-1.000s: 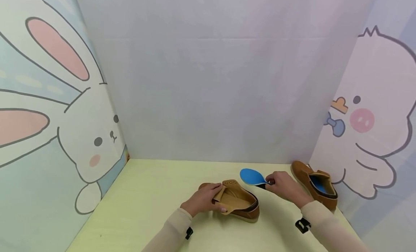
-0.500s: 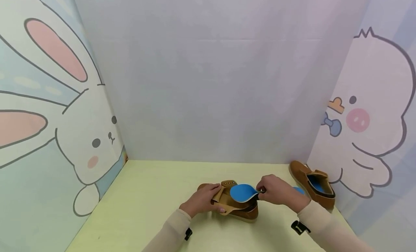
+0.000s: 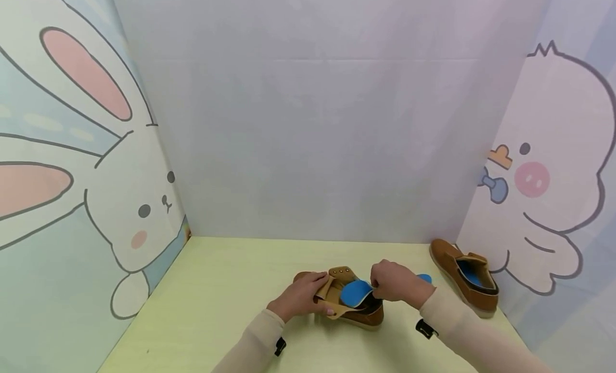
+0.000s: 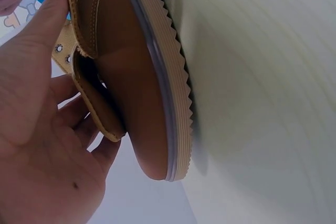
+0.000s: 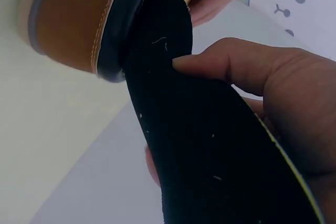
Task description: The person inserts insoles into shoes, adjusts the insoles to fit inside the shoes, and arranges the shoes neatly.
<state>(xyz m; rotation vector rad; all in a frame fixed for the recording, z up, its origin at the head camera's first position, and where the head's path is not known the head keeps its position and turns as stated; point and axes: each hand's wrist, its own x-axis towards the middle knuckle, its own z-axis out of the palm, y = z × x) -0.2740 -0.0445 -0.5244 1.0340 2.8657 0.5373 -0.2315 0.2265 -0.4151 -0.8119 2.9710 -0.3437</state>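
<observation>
A brown lace-less shoe stands on the table, toe to the left. My left hand grips its upper; in the left wrist view, the thumb lies on the collar edge and the fingers curl behind the tongue. Above the shoe's opening, my right hand pinches an insole, blue on top. One rounded end dips into the opening; the other sticks out behind the hand. The right wrist view shows the insole's black underside beside the dark heel collar. How deep it reaches inside is hidden.
A matching brown shoe, with a blue insole inside, stands at the right edge of the pale yellow table. A grey back wall and cartoon-printed side walls enclose the table.
My right hand has moved left and slightly down, bringing the insole from beside the shoe into its opening. The left hand keeps its grip on the shoe.
</observation>
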